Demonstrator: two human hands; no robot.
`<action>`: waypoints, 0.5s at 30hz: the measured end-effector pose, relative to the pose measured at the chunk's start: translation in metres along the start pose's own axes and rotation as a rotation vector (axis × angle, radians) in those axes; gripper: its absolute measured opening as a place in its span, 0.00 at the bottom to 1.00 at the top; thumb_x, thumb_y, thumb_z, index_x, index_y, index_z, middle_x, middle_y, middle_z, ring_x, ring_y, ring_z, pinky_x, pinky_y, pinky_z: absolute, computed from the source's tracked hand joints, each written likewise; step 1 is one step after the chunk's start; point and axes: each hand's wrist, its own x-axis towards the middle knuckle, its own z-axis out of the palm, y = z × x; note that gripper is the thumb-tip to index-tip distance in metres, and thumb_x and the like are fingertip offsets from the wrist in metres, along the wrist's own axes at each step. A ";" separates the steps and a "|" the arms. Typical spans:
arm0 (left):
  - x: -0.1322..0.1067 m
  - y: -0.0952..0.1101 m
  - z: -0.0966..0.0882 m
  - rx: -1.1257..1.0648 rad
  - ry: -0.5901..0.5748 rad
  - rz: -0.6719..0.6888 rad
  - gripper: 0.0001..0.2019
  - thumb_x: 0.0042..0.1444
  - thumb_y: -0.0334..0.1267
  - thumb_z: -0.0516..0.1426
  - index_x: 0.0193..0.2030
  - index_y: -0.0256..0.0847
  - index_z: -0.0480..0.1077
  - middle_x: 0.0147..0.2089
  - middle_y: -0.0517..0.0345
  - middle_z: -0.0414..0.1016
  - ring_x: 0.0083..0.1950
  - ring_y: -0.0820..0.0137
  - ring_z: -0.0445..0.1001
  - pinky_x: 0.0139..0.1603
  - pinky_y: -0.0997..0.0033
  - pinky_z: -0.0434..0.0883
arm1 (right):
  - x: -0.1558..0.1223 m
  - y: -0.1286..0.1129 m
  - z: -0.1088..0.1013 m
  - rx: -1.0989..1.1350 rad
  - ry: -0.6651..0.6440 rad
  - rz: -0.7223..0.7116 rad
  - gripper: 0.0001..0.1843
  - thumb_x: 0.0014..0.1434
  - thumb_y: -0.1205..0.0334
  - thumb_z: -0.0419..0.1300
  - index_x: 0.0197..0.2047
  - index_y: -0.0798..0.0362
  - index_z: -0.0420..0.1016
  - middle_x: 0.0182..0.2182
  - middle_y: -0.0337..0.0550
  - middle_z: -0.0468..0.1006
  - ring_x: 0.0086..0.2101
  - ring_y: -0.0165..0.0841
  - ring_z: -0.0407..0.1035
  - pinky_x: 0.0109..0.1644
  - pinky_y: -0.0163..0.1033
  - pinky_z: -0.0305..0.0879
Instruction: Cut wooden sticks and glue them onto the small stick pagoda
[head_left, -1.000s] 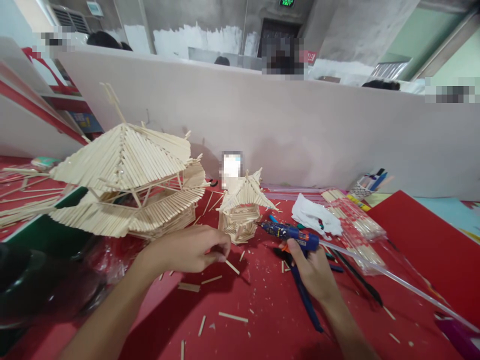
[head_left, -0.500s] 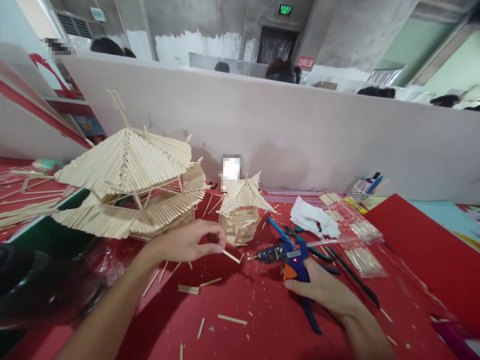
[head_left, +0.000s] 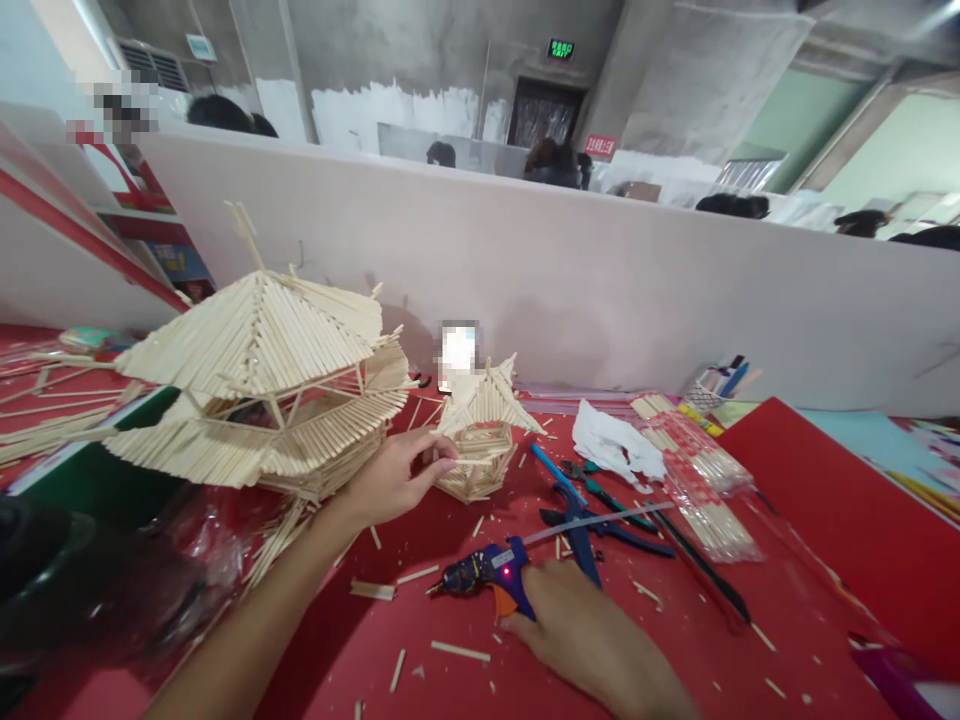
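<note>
Over at the red table [head_left: 420,680], the left hand [head_left: 394,480] reaches to the small stick pavilion [head_left: 491,405], which stands near the far edge, in front of the white partition [head_left: 480,240]. Its thumb and fingers are nearly closed, pinching a short stick [head_left: 471,462] at the pavilion's lower wall; I can't tell whether the two touch. The right hand [head_left: 570,615] is wrapped round a blue glue gun [head_left: 487,580], its nozzle [head_left: 433,590] pointing towards the table's left edge, near some loose offcuts [head_left: 372,590]; whether the trigger [head_left: 504,603] is squeezed I can't make out. A bigger pavilion [head_left: 255,350] stands towards the left edge, while pliers [head_left: 600,490] and bagged sticks [head_left: 705,490] lie towards the right. To my eye, this is the fitting of one stick into the small wall. The next move calls for lining it up squarely, pressing steadily, and keeping that probably hot nozzle well clear of the fingers
</note>
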 end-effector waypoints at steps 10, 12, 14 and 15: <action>-0.002 -0.006 0.012 0.120 0.110 0.122 0.07 0.65 0.38 0.55 0.42 0.40 0.73 0.39 0.55 0.80 0.38 0.69 0.78 0.40 0.72 0.71 | 0.027 0.004 -0.046 0.099 0.683 -0.288 0.07 0.65 0.60 0.59 0.34 0.51 0.72 0.28 0.39 0.78 0.28 0.35 0.73 0.32 0.37 0.63; -0.003 -0.006 0.013 0.127 0.110 0.148 0.06 0.65 0.37 0.55 0.42 0.40 0.73 0.39 0.55 0.81 0.39 0.69 0.78 0.41 0.73 0.72 | 0.041 0.007 -0.047 0.187 0.851 -0.451 0.05 0.66 0.62 0.58 0.37 0.51 0.73 0.32 0.41 0.78 0.32 0.34 0.74 0.37 0.36 0.66; -0.003 -0.006 0.015 0.140 0.106 0.168 0.05 0.65 0.36 0.55 0.43 0.40 0.72 0.39 0.55 0.81 0.39 0.70 0.79 0.41 0.73 0.72 | 0.052 0.007 -0.044 0.218 0.955 -0.583 0.05 0.67 0.65 0.56 0.40 0.51 0.74 0.35 0.43 0.78 0.36 0.34 0.74 0.43 0.37 0.68; -0.004 -0.006 0.016 0.153 0.103 0.181 0.05 0.65 0.36 0.55 0.43 0.40 0.72 0.40 0.55 0.81 0.39 0.70 0.79 0.42 0.73 0.72 | 0.056 0.006 -0.042 0.210 0.984 -0.622 0.06 0.67 0.65 0.55 0.42 0.51 0.75 0.36 0.44 0.78 0.38 0.34 0.74 0.44 0.37 0.68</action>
